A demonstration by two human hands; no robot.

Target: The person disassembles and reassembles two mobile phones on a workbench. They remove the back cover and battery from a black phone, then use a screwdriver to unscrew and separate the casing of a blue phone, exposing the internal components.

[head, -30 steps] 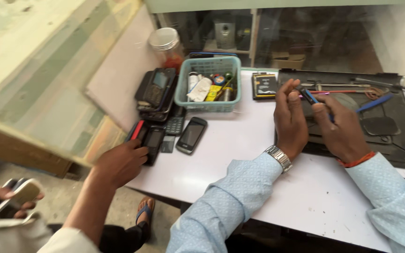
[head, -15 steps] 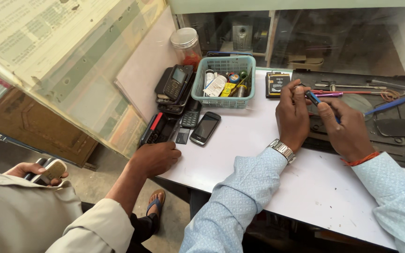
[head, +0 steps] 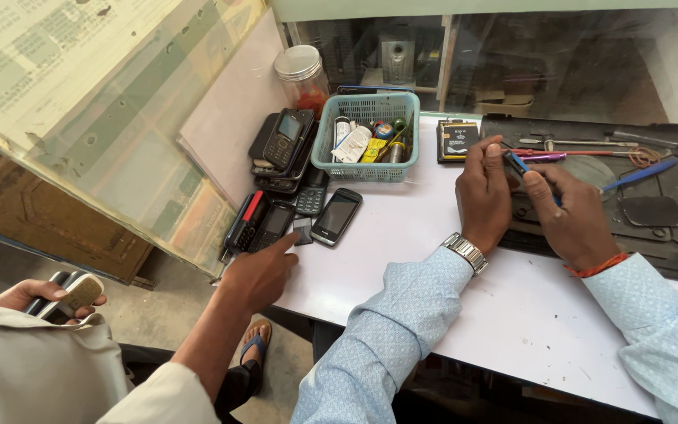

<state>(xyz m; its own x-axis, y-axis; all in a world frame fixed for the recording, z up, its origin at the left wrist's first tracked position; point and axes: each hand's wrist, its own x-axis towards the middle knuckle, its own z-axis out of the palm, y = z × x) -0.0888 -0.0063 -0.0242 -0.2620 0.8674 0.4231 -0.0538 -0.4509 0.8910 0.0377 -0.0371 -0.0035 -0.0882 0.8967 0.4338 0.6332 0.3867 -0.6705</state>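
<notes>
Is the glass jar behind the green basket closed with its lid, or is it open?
Closed. The glass jar stands upright with a pale lid covering its top, behind the green basket.

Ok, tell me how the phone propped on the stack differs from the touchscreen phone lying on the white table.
The keypad phone has buttons below a small screen; the touchscreen phone is nearly all dark glass. The keypad phone leans tilted on a pile of other phones, while the touchscreen phone lies flat on the white table. Both are dark and have unlit screens.
</notes>
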